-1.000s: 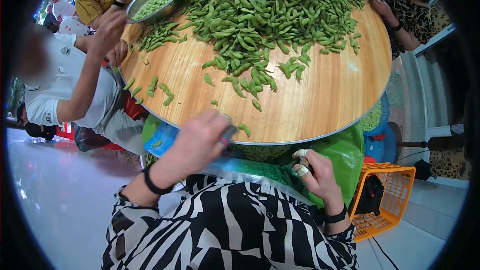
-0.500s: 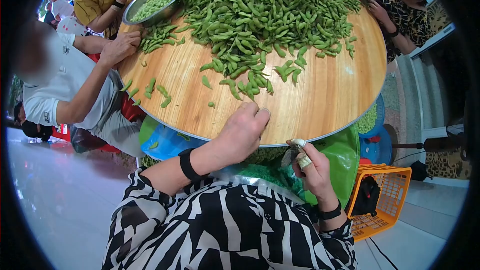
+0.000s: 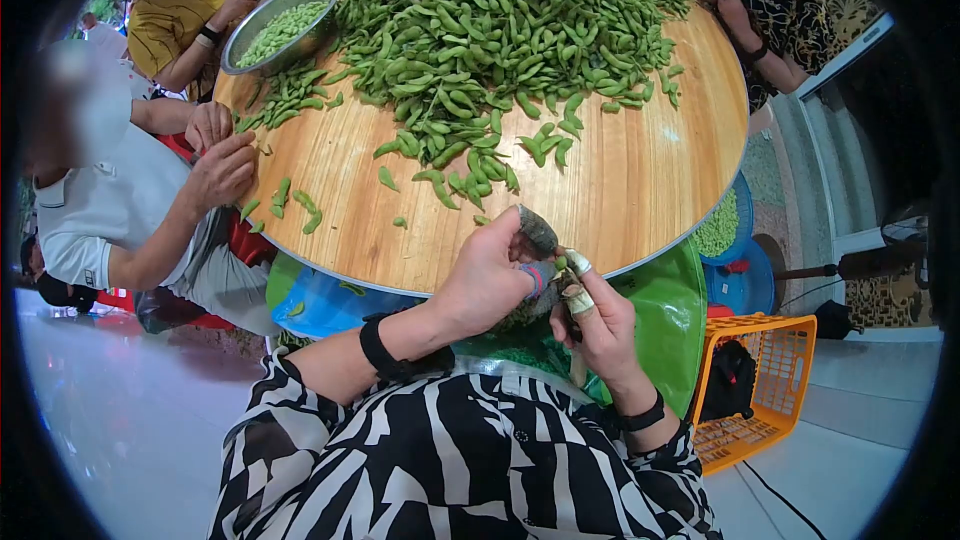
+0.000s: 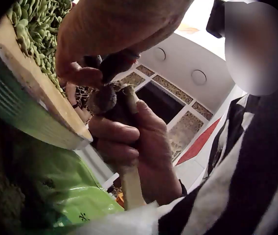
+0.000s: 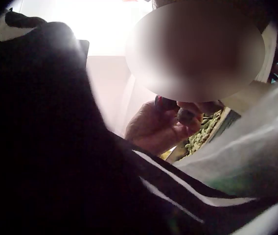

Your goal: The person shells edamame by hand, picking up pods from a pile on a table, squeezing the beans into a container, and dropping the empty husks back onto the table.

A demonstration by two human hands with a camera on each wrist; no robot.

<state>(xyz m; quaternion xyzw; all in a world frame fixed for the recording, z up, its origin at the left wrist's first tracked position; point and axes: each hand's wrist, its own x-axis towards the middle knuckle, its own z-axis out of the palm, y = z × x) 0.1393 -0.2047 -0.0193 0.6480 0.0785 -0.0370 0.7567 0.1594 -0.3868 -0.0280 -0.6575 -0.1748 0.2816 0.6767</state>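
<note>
In the head view my left hand (image 3: 490, 275) and right hand (image 3: 605, 330) meet at the near table edge. Dark covers sit on left fingertips (image 3: 538, 230), and pale wraps on right fingertips (image 3: 578, 297). A small green soybean pod (image 3: 562, 264) shows between the hands, pinched by both and mostly hidden. The left wrist view shows the right hand's curled fingers (image 4: 114, 142) below the left hand (image 4: 114, 29); a pale stick-like piece (image 4: 131, 188) juts out under them. Ahead lies a large heap of green pods (image 3: 480, 30) on the round wooden table (image 3: 350, 170).
A metal bowl (image 3: 240, 50) of shelled beans stands at the back left. People sit left and right, working with their hands. Beside me at right are an orange crate (image 3: 790, 370) and blue basins (image 3: 755, 280). Green plastic (image 3: 670, 300) hangs below the table edge.
My left hand has reached onto the near table edge, over where a loose pod lay, then come right to meet my right hand. The view has shifted slightly right.
</note>
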